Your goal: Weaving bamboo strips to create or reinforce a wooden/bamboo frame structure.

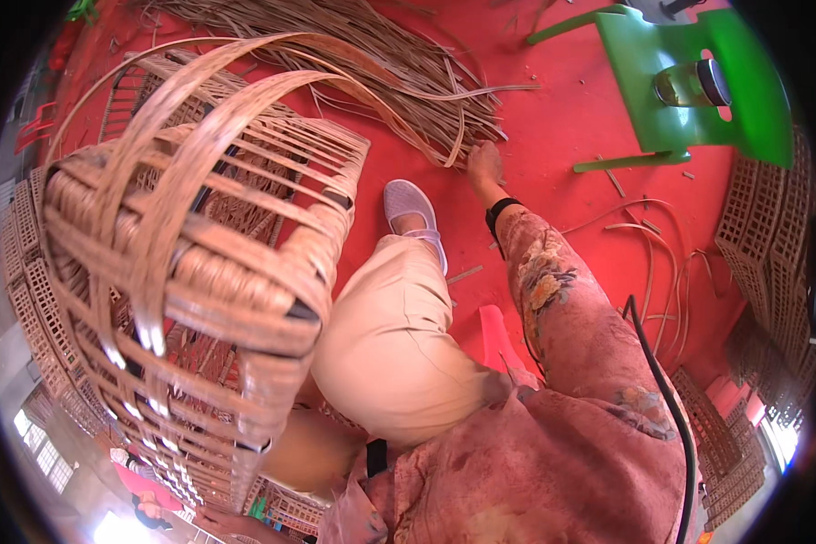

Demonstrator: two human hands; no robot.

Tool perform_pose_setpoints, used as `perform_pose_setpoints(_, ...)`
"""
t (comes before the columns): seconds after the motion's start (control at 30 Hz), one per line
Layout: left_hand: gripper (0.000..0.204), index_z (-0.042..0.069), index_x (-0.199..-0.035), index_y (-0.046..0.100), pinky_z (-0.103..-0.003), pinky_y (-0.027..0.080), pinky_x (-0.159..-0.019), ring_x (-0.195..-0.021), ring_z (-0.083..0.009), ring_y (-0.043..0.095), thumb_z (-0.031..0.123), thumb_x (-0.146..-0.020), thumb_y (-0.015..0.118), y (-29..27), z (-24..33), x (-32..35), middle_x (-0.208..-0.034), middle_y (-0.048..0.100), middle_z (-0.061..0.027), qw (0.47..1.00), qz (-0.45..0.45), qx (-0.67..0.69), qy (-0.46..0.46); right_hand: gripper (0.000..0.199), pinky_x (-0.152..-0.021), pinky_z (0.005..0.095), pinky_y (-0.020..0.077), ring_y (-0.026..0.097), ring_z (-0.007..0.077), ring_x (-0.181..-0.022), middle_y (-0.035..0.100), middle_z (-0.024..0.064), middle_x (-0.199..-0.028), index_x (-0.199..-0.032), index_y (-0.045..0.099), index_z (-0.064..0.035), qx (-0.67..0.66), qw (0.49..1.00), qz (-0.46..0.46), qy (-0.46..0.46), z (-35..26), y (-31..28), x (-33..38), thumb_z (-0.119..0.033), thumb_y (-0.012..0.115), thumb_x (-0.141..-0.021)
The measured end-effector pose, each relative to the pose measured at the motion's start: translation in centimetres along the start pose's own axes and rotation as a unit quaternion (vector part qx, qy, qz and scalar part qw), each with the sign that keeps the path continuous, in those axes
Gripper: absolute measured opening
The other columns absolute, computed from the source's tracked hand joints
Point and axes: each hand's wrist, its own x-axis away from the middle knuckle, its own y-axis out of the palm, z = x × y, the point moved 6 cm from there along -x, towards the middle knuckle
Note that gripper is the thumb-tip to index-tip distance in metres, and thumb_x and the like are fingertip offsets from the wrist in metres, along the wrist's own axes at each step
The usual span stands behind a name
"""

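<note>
A large woven basket (245, 272) of brown flat strips fills the left side, tilted beside my bent leg. Long loose strips (218, 118) arch from its top edge and trail toward the pile. My right hand (485, 166) reaches down to the floor at the near end of a heap of long strips (381, 68). Its fingers are curled at the strip ends; what they grip is too small to make out. My left hand is out of sight, with the basket covering much of that side.
A green plastic chair (630, 82) at the far right bears a glass jar (689, 84) with a dark lid. Stacked woven baskets (766, 218) stand at right and left. Loose curled strips (648, 240) lie on the red floor. Another person (150, 494) shows at lower left.
</note>
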Motion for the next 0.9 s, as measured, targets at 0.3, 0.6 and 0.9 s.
perform_pose_setpoints(0.3,0.040,-0.007,-0.125,0.057,-0.043,0.044,-0.102,-0.112,-0.0330,0.056,0.027,-0.103,0.053,0.1,0.2,-0.7,-0.124,0.058,-0.0214,0.999,-0.016,-0.022,0.029,0.036,-0.086,0.0492,0.0524,0.063,0.0389,-0.105,0.064,0.0198,-0.113,-0.097,0.070,-0.0069,0.042,0.996,-0.074,-0.008,-1.5,-0.2,-0.7,-0.041,0.058,-0.092)
perform_pose_setpoints(0.6,0.043,-0.006,-0.128,0.057,-0.045,0.043,-0.104,-0.116,-0.0332,0.055,0.028,-0.101,0.055,-1.0,0.2,-0.9,-0.127,0.057,-0.0218,0.995,-0.036,-0.034,0.085,0.028,-0.084,0.0447,0.0515,0.061,0.0332,-0.103,0.060,0.0100,-0.116,-0.100,0.074,-0.0132,0.256,0.950,-0.057,-0.171,-5.7,-0.8,1.2,-0.035,0.072,-0.083)
perform_pose_setpoints(0.9,0.042,-0.007,-0.126,0.058,-0.041,0.044,-0.099,-0.109,-0.0318,0.056,0.028,-0.103,0.051,0.0,0.1,-0.5,-0.121,0.057,-0.0202,0.979,-0.004,-0.124,0.161,0.026,-0.081,0.0472,0.0542,0.065,0.0359,-0.098,0.064,0.0148,-0.110,-0.100,0.074,-0.0097,0.135,0.977,-0.038,-0.158,-5.2,-2.9,-1.3,-0.029,0.059,-0.090)
